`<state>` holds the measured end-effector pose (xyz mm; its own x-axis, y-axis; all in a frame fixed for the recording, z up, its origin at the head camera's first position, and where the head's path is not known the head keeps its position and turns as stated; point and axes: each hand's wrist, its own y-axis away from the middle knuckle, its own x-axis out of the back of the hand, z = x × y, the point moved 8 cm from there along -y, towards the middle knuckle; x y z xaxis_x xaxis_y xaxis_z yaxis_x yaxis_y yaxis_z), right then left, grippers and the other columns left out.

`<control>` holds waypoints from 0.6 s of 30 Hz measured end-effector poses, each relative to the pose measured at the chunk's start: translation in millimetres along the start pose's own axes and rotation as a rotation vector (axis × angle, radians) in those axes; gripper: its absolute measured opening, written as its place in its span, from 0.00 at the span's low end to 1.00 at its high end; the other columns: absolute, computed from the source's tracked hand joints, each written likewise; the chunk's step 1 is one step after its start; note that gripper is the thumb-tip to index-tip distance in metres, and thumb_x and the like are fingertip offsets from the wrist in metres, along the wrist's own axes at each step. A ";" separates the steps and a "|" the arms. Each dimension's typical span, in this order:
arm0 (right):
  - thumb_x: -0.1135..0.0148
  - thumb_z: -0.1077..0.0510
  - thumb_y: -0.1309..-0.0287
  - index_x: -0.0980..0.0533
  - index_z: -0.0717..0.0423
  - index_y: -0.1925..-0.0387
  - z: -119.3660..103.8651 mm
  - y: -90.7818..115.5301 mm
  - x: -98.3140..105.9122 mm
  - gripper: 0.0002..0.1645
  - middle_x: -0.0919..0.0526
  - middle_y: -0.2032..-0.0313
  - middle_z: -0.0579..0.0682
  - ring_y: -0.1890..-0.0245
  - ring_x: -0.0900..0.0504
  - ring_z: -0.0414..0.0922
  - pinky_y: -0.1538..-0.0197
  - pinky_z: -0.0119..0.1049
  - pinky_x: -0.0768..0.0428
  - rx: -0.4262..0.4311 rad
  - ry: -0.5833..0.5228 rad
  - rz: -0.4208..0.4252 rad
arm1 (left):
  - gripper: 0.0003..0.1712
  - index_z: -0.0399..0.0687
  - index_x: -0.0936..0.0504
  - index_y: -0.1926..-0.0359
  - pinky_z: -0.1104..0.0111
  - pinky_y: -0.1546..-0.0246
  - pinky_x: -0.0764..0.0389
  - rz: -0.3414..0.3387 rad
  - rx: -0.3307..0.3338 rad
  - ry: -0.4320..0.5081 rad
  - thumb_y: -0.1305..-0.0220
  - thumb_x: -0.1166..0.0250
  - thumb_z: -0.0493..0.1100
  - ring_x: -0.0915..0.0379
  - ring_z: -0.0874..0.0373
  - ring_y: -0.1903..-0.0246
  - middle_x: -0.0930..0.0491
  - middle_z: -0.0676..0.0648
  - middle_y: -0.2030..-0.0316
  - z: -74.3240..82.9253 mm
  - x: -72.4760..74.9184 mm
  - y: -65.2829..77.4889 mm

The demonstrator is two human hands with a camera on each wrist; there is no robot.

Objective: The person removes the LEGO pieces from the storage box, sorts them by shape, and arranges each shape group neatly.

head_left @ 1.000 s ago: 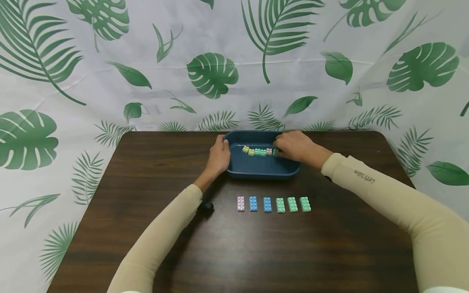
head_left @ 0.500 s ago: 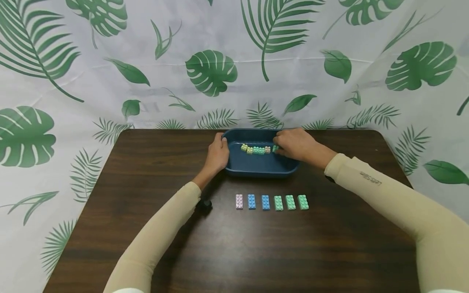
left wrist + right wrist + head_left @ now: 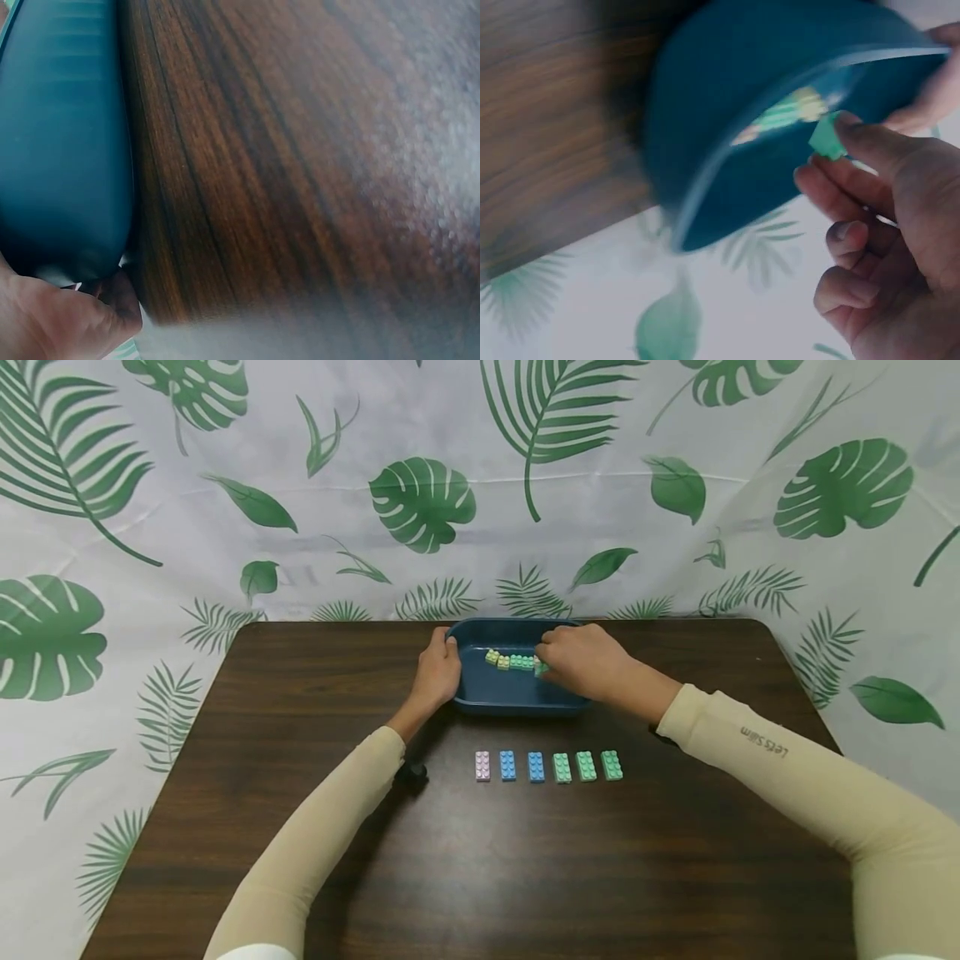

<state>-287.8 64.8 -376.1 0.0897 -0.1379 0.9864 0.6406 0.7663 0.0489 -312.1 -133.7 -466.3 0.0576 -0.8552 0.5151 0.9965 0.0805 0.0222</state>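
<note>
Firstly, from my distant seat I see a white cloth (image 3: 465,414) with green leaves, which hangs behind a dark wooden table (image 3: 675,860). Two cream sleeves (image 3: 810,777) cover the person's forearms, and the right one carries printed letters. Near the far edge of the table stands a blue tray (image 3: 517,703), wider than it is deep.

The left hand (image 3: 437,670) grips this tray at its left end, with the thumb on the rim. The right hand (image 3: 585,662) is over the right part of the tray. Beside the left cuff I notice a black object (image 3: 412,774), too dark for me to name.

In front of the tray, well apart from both hands, six bricks lie in one row: from left, a pink brick (image 3: 482,766), two blue bricks (image 3: 507,765) and three green bricks (image 3: 586,766). Inside the tray I find a line of yellow pieces (image 3: 503,662), green pieces (image 3: 521,662) and a pink piece (image 3: 745,135), the last partly hidden in the head view by the right fingers.

Finally, a small green brick (image 3: 826,136) is pinched at the right fingertips, the thumb against one side, while the other fingers are bent below. Whether it touches the line, I cannot tell.
</note>
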 end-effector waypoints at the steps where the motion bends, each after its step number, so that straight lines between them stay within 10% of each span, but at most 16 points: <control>1: 0.23 0.47 0.38 0.13 0.54 0.56 -4.5 0.7 3.5 0.16 0.14 0.65 0.50 0.64 0.15 0.47 0.67 0.41 0.15 0.002 0.005 0.021 | 0.25 0.45 0.35 0.26 0.46 0.32 0.27 -0.001 -0.001 0.001 0.12 0.62 0.49 0.27 0.41 0.32 0.23 0.37 0.32 0.1 -0.2 0.1; 18: 0.27 0.43 0.34 0.15 0.50 0.57 -92.6 16.1 25.8 0.16 0.13 0.60 0.47 0.60 0.14 0.43 0.64 0.38 0.14 0.145 -0.037 0.125 | 0.25 0.45 0.35 0.26 0.46 0.36 0.26 -0.003 -0.004 -0.003 0.12 0.63 0.50 0.25 0.41 0.37 0.22 0.36 0.36 2.8 0.2 0.5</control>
<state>-204.5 15.5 -364.5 0.1317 -0.0154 0.9912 0.5092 0.8589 -0.0543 -311.8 -132.4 -463.8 0.0548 -0.8536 0.5180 0.9969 0.0762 0.0201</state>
